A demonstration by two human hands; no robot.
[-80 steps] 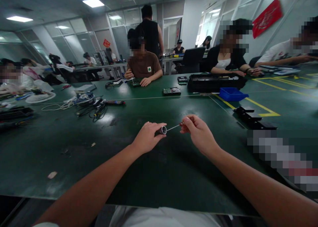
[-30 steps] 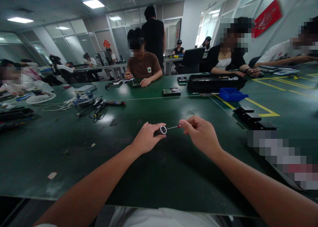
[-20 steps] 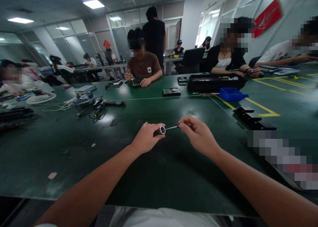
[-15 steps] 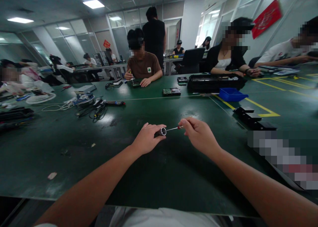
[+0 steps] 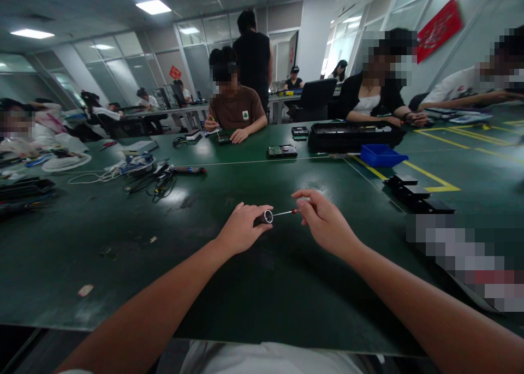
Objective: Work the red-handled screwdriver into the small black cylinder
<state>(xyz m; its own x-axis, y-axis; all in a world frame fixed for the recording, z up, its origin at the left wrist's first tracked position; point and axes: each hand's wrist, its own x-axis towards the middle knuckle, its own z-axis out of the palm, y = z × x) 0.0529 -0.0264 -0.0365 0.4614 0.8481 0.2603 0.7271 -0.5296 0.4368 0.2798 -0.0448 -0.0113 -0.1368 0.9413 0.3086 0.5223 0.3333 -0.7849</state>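
Observation:
My left hand (image 5: 242,229) grips a short dark cylinder (image 5: 265,218) between thumb and fingers, its silvery ringed open end turned to the right. Into that end points the thin metal shaft of a screwdriver (image 5: 286,213) with a red handle. At the handle is my right hand (image 5: 325,218), thumb and some fingers closed on it while the index finger stretches out above. Most of the handle is hidden by the hand, and I cannot tell what the tip touches inside the cylinder. Both hands are just above the green table (image 5: 229,292).
Beyond my hands lie a hard drive (image 5: 282,151), a long black housing (image 5: 355,137) and a blue tray (image 5: 382,155). Black brackets (image 5: 417,196) sit to the right. Tangled cables (image 5: 158,180) lie on the left. Across the table, a person in a brown shirt (image 5: 239,109) works on a small part.
My right index finger has lifted and straightened away from the screwdriver handle. The left hand, the cylinder and the screwdriver stay nearly where they were.

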